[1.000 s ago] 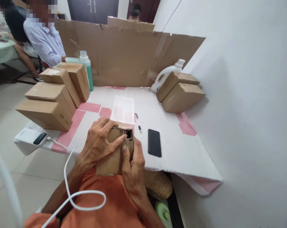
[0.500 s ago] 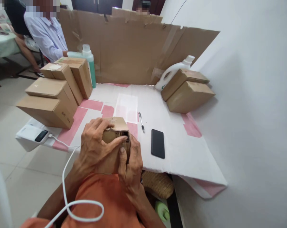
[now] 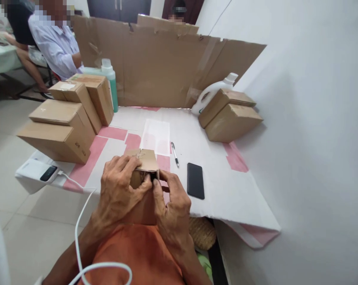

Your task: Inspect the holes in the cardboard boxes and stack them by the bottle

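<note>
At the near edge of a white-and-pink-covered table (image 3: 226, 202), a brown cardboard box (image 3: 143, 208) sits between the left hand (image 3: 118, 190), clasping its left side, and the right hand (image 3: 173, 204), pinching its opened right edge.

We took this for a living room or similar household room put to use as a workplace, though we could not tell which. Around us we saw a plain white wall (image 3: 309, 118), a pale tiled floor (image 3: 21, 225) and dark double doors (image 3: 106, 10) with long handles. Our table (image 3: 232, 194) wore a white and pink cover, and a cardboard sheet (image 3: 163, 67) screened its far edge. Past it, we noticed a green-clothed table (image 3: 2, 57); detergent bottles (image 3: 112, 87) and cartons (image 3: 52, 132) stood on ours.
</note>
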### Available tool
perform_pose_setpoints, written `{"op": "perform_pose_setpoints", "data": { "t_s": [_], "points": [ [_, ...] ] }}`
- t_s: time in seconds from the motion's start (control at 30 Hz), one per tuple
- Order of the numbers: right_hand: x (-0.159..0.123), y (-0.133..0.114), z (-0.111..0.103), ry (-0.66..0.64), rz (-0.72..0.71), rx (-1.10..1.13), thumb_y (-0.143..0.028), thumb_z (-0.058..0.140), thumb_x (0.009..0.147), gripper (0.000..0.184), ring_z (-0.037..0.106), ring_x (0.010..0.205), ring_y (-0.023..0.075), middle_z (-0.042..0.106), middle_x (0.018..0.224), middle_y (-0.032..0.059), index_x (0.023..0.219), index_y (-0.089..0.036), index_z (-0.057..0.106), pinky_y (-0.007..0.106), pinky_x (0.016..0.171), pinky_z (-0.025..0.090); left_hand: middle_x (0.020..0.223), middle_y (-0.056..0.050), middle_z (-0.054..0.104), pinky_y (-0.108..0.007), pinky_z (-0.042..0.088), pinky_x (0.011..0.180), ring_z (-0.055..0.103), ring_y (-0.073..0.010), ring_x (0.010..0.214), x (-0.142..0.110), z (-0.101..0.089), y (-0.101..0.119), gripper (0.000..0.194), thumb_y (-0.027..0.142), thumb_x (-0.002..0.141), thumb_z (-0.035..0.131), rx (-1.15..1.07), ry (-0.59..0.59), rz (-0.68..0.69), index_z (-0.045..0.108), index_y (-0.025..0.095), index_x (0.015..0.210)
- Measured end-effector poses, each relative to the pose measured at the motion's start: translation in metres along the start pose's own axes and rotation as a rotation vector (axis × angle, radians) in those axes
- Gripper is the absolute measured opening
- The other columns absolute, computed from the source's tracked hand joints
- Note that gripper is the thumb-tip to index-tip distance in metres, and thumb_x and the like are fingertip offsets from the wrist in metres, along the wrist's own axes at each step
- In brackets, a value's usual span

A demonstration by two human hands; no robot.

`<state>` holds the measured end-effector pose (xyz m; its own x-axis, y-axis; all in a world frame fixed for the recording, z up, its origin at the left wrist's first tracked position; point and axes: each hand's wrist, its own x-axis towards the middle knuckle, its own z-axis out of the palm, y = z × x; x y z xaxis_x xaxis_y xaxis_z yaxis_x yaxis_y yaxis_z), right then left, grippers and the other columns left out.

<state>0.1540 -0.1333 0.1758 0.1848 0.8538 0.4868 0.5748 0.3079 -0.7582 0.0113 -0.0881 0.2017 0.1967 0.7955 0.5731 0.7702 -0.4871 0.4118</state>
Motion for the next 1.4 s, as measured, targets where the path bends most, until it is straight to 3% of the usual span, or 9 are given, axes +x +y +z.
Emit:
{"op": "perform_pose_setpoints", "data": {
  "t_s": [0.13,0.23,0.5,0.7,0.87,0.97,1.1,1.27,1.4],
  "points": [
    [0.008,-0.006,-0.001,-0.067,0.124,-0.034,-0.025,0.058,0.104,0.015,0.073,0.096,0.0225,0.074,0.106,0.0091,0.114,-0.019,0.068,0.033,0.079,0.061,0.102,-0.007,0.075,-0.044,0.053,0.088,0.068,-0.0293,0.095,-0.001,0.001,-0.006,0.03,0.027,0.094,0.068,-0.013,0.03,0.058,0.072,0.02,0.122],
    [0.013,-0.009,-0.003,-0.095,0.185,-0.068,-0.028,0.059,0.103,0.015,0.072,0.09,0.0227,0.073,0.101,0.0093,0.106,-0.018,0.069,0.031,0.075,0.059,0.099,-0.006,0.075,-0.042,0.052,0.086,0.068,-0.0276,0.093,-0.001,0.002,-0.011,0.021,0.028,0.095,0.069,-0.004,0.043,0.127,0.075,0.023,0.115],
    [0.021,-0.006,-0.004,-0.118,0.086,-0.19,-0.019,0.051,0.102,0.02,0.071,0.082,0.0219,0.074,0.093,0.0088,0.101,-0.018,0.071,0.03,0.074,0.055,0.096,-0.003,0.074,-0.04,0.051,0.082,0.067,-0.0246,0.088,-0.001,0.007,-0.011,0.016,0.025,0.097,0.068,-0.005,0.078,0.152,0.074,0.025,0.112],
    [0.021,0.0,0.0,-0.092,0.134,0.006,-0.032,0.055,0.104,0.022,0.072,0.088,0.0223,0.075,0.097,0.0086,0.102,-0.02,0.073,0.03,0.074,0.057,0.111,-0.007,0.072,-0.041,0.051,0.091,0.067,-0.0263,0.101,-0.001,0.005,-0.024,0.027,0.037,0.102,0.064,-0.038,0.008,0.161,0.067,0.025,0.126],
    [0.038,0.054,-0.007,-0.151,0.293,0.261,-0.053,0.041,0.108,0.048,0.073,0.086,0.0218,0.076,0.096,0.0082,0.1,-0.02,0.075,0.029,0.066,0.055,0.122,-0.01,0.073,-0.044,0.051,0.097,0.066,-0.029,0.107,0.002,0.003,-0.033,0.047,0.046,0.099,0.068,-0.002,0.003,0.211,0.06,0.023,0.139],
    [0.057,0.114,-0.011,-0.138,0.482,-0.141,-0.045,0.05,0.105,0.037,0.071,0.084,0.0236,0.074,0.088,0.0081,0.099,-0.016,0.072,0.033,0.075,0.053,0.123,-0.01,0.073,-0.046,0.05,0.098,0.065,-0.0305,0.108,0.004,0.005,-0.032,0.054,0.049,0.096,0.072,0.0,0.002,0.192,0.057,0.025,0.142],
    [0.084,0.172,-0.006,-0.261,0.683,-0.532,-0.027,0.057,0.101,0.029,0.069,0.111,0.0288,0.074,0.117,0.0166,0.124,-0.011,0.065,0.036,0.093,0.048,0.116,-0.008,0.074,-0.045,0.051,0.096,0.064,-0.0304,0.107,0.006,0.009,-0.026,0.043,0.049,0.096,0.072,-0.026,-0.012,0.168,0.062,0.026,0.13],
    [0.113,0.197,0.009,-0.284,0.773,-0.518,-0.026,0.062,0.098,0.023,0.069,0.113,0.0348,0.071,0.122,0.027,0.114,-0.009,0.066,0.039,0.088,0.048,0.113,-0.007,0.073,-0.046,0.05,0.095,0.063,-0.0304,0.106,0.01,0.015,-0.02,0.039,0.049,0.097,0.071,-0.022,-0.032,0.166,0.062,0.026,0.127],
    [0.12,0.202,0.008,-0.256,0.791,-0.392,-0.022,0.062,0.094,0.01,0.072,0.098,0.0297,0.075,0.094,0.0181,0.09,-0.014,0.067,0.034,0.078,0.048,0.115,-0.007,0.073,-0.044,0.05,0.094,0.063,-0.03,0.106,0.016,0.015,-0.02,0.039,0.05,0.097,0.07,-0.017,-0.041,0.157,0.061,0.026,0.126]
  ]
}}
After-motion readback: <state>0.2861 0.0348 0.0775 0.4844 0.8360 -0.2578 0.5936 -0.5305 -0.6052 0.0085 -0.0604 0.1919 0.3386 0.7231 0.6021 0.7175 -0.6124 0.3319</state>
